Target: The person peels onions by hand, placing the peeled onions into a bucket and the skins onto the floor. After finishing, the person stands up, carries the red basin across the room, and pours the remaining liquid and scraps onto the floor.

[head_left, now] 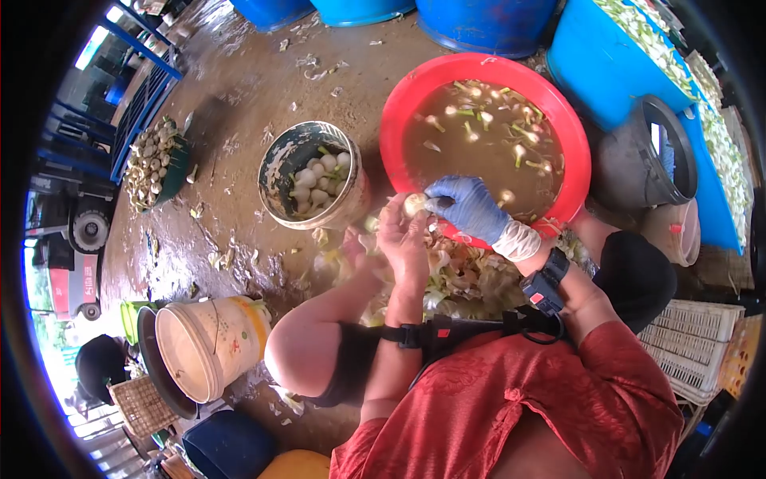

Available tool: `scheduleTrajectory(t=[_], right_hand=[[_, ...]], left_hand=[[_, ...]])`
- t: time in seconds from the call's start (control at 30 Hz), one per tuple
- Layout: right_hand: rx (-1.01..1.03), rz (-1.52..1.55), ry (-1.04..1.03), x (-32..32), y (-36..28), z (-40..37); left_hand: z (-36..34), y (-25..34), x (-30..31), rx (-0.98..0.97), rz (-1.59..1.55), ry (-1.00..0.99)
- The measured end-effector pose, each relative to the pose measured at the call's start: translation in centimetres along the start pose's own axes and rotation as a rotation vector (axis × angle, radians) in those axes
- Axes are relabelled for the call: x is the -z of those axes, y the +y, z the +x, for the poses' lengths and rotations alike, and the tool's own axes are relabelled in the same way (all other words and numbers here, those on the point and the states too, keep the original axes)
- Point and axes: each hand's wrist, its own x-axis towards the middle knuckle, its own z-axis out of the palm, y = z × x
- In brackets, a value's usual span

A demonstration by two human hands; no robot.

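Note:
My bare left hand is closed around a pale round bulb. My right hand, in a blue glove with a whitish cuff, is closed right beside the bulb; what its fingers hold is too small to make out. Just beyond my hands stands a red basin of brown water with several bulbs with green stems floating in it. To the left, a bucket with a dark inside holds several peeled white bulbs. Peelings lie heaped below my hands.
Blue tubs line the far edge. A black bucket stands right of the basin, near a blue container of peelings. A green container heaped with bulbs is at left. A cream bucket lies tilted at lower left; a white crate is at right.

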Motion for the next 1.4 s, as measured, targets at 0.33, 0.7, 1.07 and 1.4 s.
scheduleTrajectory(t=[0.33,0.7,1.07,1.4], right_hand=[[-0.061,-0.137,0.025,-0.5,-0.4,0.1],[-0.496,0.668,0.036,-1.4,8.1,-2.3],[-0.073,0.003,-0.383,1.6,0.5,-0.5],[0.277,0.326,-0.336,0.7,3.4,-2.7]], left_hand=[[-1.2,-0.1,0.0,-0.083,0.125,-0.002],[0.1,1.6,2.0,0.247,-0.713,-0.206],[-0.3,2.1,0.8,0.257,0.259,-0.163],[-0.1,1.4,1.0,-0.084,0.477,-0.400]])
